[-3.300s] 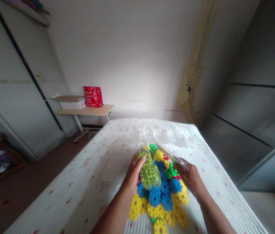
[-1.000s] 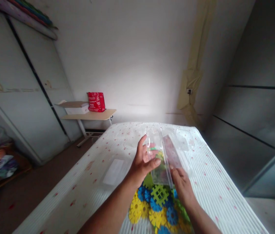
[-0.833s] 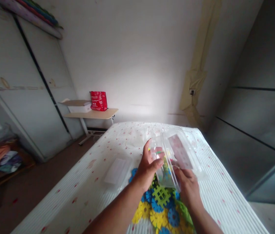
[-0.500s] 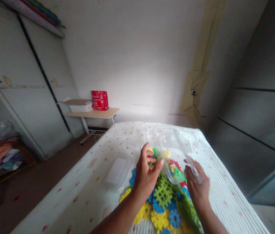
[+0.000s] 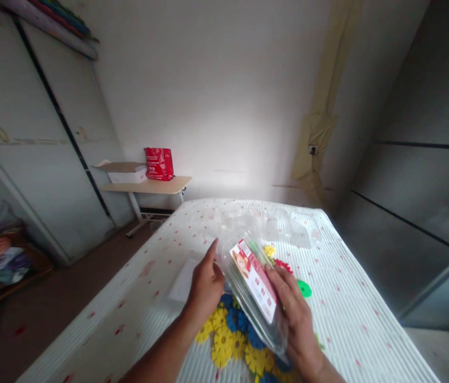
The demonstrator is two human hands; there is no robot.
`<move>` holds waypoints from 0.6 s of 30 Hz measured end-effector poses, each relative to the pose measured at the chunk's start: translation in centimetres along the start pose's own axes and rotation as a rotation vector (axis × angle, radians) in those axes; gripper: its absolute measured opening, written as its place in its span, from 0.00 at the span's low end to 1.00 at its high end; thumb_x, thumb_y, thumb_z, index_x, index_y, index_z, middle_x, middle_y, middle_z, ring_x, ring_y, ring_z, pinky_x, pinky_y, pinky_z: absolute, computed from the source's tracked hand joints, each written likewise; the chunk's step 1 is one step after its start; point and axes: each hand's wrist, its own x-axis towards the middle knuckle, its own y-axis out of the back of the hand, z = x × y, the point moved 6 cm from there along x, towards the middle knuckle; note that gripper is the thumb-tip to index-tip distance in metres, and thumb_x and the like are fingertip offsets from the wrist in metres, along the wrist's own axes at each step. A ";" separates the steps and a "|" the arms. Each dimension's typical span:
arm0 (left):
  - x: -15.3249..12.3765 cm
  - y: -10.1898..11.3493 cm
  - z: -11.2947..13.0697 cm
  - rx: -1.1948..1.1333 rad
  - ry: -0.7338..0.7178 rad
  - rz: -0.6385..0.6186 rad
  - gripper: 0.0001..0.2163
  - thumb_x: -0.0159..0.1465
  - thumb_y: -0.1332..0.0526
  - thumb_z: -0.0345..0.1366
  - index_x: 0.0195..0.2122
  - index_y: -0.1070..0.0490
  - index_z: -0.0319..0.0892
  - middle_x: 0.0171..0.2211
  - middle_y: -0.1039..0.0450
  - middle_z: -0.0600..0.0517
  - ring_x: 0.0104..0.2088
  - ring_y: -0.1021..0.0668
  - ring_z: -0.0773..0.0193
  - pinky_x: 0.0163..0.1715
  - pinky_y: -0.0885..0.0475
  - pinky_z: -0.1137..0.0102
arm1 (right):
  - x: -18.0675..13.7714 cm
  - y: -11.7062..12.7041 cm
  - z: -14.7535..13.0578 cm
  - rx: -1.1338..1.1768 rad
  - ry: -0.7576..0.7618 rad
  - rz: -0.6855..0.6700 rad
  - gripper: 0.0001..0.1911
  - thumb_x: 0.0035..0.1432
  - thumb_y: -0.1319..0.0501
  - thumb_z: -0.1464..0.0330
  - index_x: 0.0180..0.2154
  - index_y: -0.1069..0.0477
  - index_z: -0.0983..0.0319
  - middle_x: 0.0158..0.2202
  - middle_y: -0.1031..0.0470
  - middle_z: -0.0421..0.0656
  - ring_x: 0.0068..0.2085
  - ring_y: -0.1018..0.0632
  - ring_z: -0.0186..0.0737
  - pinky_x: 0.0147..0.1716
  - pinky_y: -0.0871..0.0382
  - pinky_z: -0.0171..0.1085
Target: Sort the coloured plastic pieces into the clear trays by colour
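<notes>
I hold a clear plastic box (image 5: 248, 284) with a red and white label (image 5: 255, 277) tilted above a heap of plastic gear-shaped pieces (image 5: 235, 332) in yellow, blue, green and red. My left hand (image 5: 204, 287) grips the box's left side, thumb up at its top edge. My right hand (image 5: 294, 314) wraps round the box's lower right side. The box looks empty. A single green piece (image 5: 304, 289) and some red and yellow ones (image 5: 278, 258) lie on the bed beyond my right hand.
The white striped bed (image 5: 136, 314) with red dots carries other clear plastic trays (image 5: 288, 226) near its far end and a flat clear lid (image 5: 184, 279) left of my hands. A small side table (image 5: 148, 186) with a red bag (image 5: 159, 163) stands by the wall.
The box, full of pieces 3.3 s ago, has been tipped out onto the heap. It has since been closed and turned so the label faces up.
</notes>
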 end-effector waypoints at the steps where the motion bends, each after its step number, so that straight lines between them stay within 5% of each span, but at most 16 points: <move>1: 0.9 1.5 0.0 0.090 -0.004 0.042 0.28 0.56 0.45 0.32 0.60 0.43 0.43 0.36 0.26 0.52 0.29 0.25 0.65 0.33 0.28 0.69 | 0.2 0.4 0.2 0.030 -0.022 0.008 0.24 0.61 0.47 0.64 0.59 0.40 0.55 0.55 0.33 0.48 0.54 0.30 0.49 0.50 0.32 0.45; 4: 4.8 6.3 -0.2 0.421 0.000 0.175 0.29 0.55 0.47 0.28 0.60 0.44 0.43 0.38 0.26 0.52 0.27 0.26 0.67 0.33 0.29 0.72 | 1.0 2.4 2.5 0.088 -0.241 0.084 0.23 0.60 0.48 0.57 0.54 0.34 0.59 0.50 0.28 0.49 0.47 0.25 0.49 0.43 0.28 0.44; 8: 10.8 10.4 -2.8 0.778 0.069 0.201 0.27 0.55 0.47 0.26 0.59 0.42 0.40 0.40 0.25 0.48 0.38 0.24 0.60 0.41 0.31 0.70 | 1.2 5.5 6.8 0.083 -0.483 0.149 0.25 0.58 0.47 0.54 0.50 0.31 0.62 0.45 0.25 0.51 0.35 0.22 0.45 0.31 0.25 0.39; 13: 15.2 11.1 -7.4 0.918 0.261 0.152 0.28 0.55 0.47 0.25 0.59 0.42 0.40 0.47 0.27 0.42 0.47 0.25 0.53 0.43 0.32 0.67 | -0.8 6.7 10.0 -0.068 -0.310 -0.036 0.22 0.55 0.44 0.60 0.51 0.31 0.59 0.48 0.26 0.49 0.46 0.23 0.48 0.40 0.26 0.40; 18: 17.0 9.8 -9.5 0.901 0.306 0.141 0.27 0.56 0.46 0.27 0.59 0.42 0.39 0.46 0.27 0.39 0.47 0.25 0.50 0.42 0.31 0.65 | -3.3 6.7 11.7 -0.178 -0.184 -0.119 0.22 0.54 0.45 0.64 0.52 0.31 0.56 0.47 0.25 0.46 0.46 0.23 0.46 0.39 0.25 0.36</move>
